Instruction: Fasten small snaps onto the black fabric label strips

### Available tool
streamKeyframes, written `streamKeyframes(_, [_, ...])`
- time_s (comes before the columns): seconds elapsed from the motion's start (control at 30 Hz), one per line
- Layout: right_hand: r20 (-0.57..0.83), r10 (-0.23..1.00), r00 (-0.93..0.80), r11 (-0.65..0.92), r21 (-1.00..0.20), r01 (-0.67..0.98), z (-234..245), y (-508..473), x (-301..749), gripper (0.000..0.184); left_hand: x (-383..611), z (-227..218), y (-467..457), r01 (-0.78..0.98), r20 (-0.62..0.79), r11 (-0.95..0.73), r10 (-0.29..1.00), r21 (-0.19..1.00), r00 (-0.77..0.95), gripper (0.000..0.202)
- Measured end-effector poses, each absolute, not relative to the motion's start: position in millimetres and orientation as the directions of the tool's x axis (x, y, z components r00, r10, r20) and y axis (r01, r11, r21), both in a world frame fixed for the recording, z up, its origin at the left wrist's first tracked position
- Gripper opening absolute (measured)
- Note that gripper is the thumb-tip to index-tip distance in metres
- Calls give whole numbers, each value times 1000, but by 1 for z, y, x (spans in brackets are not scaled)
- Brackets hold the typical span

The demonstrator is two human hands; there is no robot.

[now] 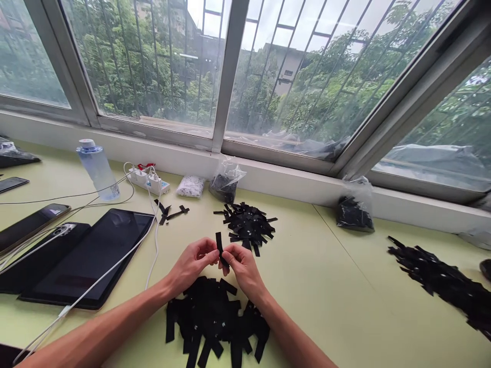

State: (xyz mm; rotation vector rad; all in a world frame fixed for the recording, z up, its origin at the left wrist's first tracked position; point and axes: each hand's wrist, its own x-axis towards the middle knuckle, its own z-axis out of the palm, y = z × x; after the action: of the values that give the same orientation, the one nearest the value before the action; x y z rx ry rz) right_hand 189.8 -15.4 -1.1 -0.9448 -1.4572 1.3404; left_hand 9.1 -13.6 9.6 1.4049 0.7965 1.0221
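My left hand (194,261) and my right hand (241,266) meet above the pale green table (318,286), both pinched on one short black strip (219,243) that stands upright between the fingertips. Right below my hands lies a heap of longer black strips (215,319). Just beyond them sits a smaller pile of black pieces (247,226). A few loose black pieces (171,212) lie to the left of that pile.
A tablet (92,255) and phones (32,220) with white cables lie at left. A water bottle (97,168) and power strip (149,180) stand near the sill. Plastic bags (226,181) of black parts lean on the sill; another black pile (441,278) lies at right.
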Motion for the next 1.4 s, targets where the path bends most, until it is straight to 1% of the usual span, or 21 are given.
streamKeyframes(0.3, [116, 929, -351, 95, -992, -78, -2, -13, 192, 32, 8, 17, -16, -125, 128, -84, 908, 989, 398, 24])
streamKeyframes(0.47, [141, 919, -369, 111, -989, -102, -3, -11, 194, 30, 9, 17, -17, -135, 132, -83, 902, 987, 411, 25])
streamKeyframes(0.8, [141, 910, -389, 100, -987, -123, 1, -13, 193, 28, 9, 15, -16, -129, 132, -86, 904, 988, 406, 26])
streamKeyframes(0.97, [128, 913, -387, 90, -989, -115, 4, -15, 192, 29, 9, 16, -18, -110, 145, -109, 904, 988, 403, 27])
streamKeyframes(1.1, [144, 922, -359, 117, -988, -97, 6, -17, 191, 31, 9, 16, -19, -97, 158, -130, 904, 987, 398, 26])
streamKeyframes(1.3, [154, 927, -343, 137, -988, -74, 8, -18, 192, 24, 8, 12, -19, -67, 195, -183, 904, 981, 381, 21])
streamKeyframes(1.4, [166, 924, -345, 149, -986, -75, 8, -17, 191, 23, 8, 11, -19, -46, 204, -202, 908, 978, 366, 21])
